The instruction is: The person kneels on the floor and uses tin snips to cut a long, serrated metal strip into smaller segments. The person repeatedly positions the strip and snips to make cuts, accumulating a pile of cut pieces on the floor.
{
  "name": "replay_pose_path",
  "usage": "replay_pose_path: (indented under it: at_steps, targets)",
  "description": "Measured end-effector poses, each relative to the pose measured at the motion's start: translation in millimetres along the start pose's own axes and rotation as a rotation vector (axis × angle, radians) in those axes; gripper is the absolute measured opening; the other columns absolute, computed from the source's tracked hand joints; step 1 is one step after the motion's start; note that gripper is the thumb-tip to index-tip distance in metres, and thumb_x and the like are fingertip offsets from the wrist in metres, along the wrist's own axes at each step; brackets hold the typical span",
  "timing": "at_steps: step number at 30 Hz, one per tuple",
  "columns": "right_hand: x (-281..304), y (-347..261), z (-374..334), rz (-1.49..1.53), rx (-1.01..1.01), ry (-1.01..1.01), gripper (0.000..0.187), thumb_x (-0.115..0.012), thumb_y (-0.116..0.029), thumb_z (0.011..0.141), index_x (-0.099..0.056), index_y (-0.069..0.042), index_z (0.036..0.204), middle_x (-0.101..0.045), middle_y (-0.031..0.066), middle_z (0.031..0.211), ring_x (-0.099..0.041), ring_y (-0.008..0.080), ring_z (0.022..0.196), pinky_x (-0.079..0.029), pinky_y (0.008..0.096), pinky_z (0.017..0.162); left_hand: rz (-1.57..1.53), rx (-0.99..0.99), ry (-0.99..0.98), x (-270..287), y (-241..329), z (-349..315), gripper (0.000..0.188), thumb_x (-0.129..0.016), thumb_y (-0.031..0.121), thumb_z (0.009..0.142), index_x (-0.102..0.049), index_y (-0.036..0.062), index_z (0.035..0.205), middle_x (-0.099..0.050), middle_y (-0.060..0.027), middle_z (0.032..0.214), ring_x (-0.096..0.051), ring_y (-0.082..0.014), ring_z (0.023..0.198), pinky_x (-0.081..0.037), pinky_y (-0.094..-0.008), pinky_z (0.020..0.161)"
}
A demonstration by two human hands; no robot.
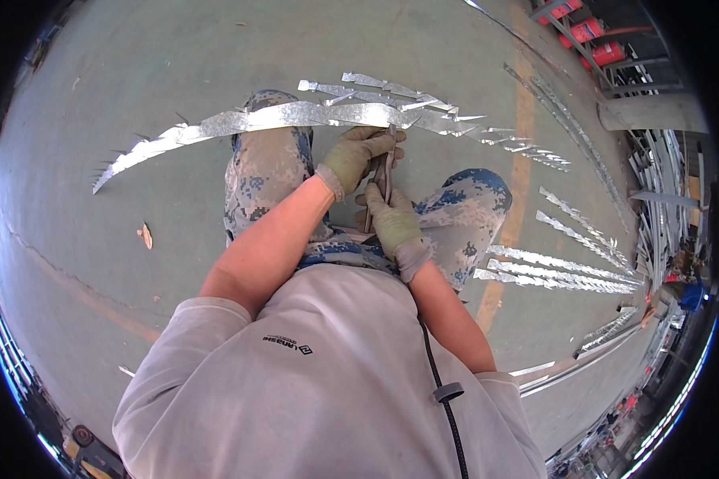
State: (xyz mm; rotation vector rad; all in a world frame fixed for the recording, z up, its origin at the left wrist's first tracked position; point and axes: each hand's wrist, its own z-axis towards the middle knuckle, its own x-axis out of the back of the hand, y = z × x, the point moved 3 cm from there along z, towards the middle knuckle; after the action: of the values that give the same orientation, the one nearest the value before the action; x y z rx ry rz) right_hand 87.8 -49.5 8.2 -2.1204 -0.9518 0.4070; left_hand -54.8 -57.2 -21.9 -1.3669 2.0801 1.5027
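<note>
A long jagged strip of shiny sheet metal (280, 116) arches across my left knee, with pointed tabs sticking up along it. Just under its lower edge, my gloved left hand (361, 156) is closed, its fingers curled round the upper part of a grey pliers-like hand tool (388, 172). The tool's tip meets the strip; whether these are pliers or snips I cannot tell. Lower down, my gloved right hand (394, 219) grips the tool's handles between my knees. Its fingertips are partly hidden.
More cut strips (391, 85) lie beyond the long one. Several jagged strips (563, 271) are laid on the green floor (168, 64) at right. Metal stock (663, 191) is piled along the right side, below red cylinders (603, 54). A dry leaf (145, 235) lies at left.
</note>
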Motion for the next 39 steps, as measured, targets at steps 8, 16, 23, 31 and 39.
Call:
replay_pose_path:
  at_steps: [8, 16, 23, 31, 39]
  targets:
    - [12.1, 12.7, 21.0, -0.489, 0.152, 0.198, 0.039, -0.06, -0.037, 0.098, -0.065, 0.001, 0.105, -0.07, 0.0161, 0.087, -0.067, 0.0277, 0.078, -0.053, 0.0402, 0.071, 0.241, 0.106, 0.035, -17.9, 6.4, -10.4, 0.027, -0.069, 0.019, 0.097, -0.063, -0.0009, 0.116, -0.069, -0.0074, 0.101, -0.068, -0.0181, 0.086, -0.057, -0.0312, 0.077]
    - [14.2, -3.1, -0.6, 0.172, -0.128, -0.134, 0.022, -0.071, -0.025, 0.091, -0.063, -0.008, 0.104, -0.062, 0.0028, 0.078, -0.058, 0.0167, 0.059, -0.047, 0.0335, 0.055, 0.342, 0.173, 0.194, -31.9, 1.1, -4.0, 0.018, -0.07, 0.016, 0.092, -0.063, 0.0007, 0.099, -0.065, -0.0075, 0.083, -0.063, -0.0184, 0.067, -0.056, -0.0354, 0.061]
    - [9.7, -10.0, -10.7, 0.432, -0.192, -0.276, 0.021, -0.075, -0.02, 0.09, -0.059, -0.008, 0.097, -0.053, 0.001, 0.069, -0.051, 0.0144, 0.052, -0.04, 0.0325, 0.046, 0.287, 0.292, 0.212, -36.5, 6.7, -3.7, 0.019, -0.07, 0.017, 0.091, -0.063, 0.0007, 0.098, -0.063, -0.0068, 0.082, -0.061, -0.0177, 0.066, -0.055, -0.035, 0.06]
    - [5.8, -6.1, -5.0, 0.33, -0.218, -0.226, 0.018, -0.072, -0.016, 0.09, -0.057, -0.009, 0.096, -0.052, 0.0006, 0.068, -0.045, 0.0117, 0.048, -0.032, 0.0311, 0.042, 0.433, 0.367, 0.286, -44.1, 10.1, 7.1, 0.025, -0.074, 0.026, 0.093, -0.063, 0.0039, 0.093, -0.062, -0.0051, 0.08, -0.053, -0.0145, 0.06, -0.047, -0.0335, 0.052]
    - [-2.4, 20.0, 25.5, -0.222, 0.188, 0.012, 0.028, -0.07, -0.013, 0.088, -0.056, -0.008, 0.111, -0.062, 0.0076, 0.073, -0.056, 0.0214, 0.055, -0.039, 0.0371, 0.046, 0.481, 0.326, 0.376, -48.3, -2.1, 12.0, 0.028, -0.074, 0.029, 0.091, -0.059, 0.0049, 0.096, -0.059, -0.0031, 0.074, -0.05, -0.014, 0.057, -0.042, -0.0314, 0.048]
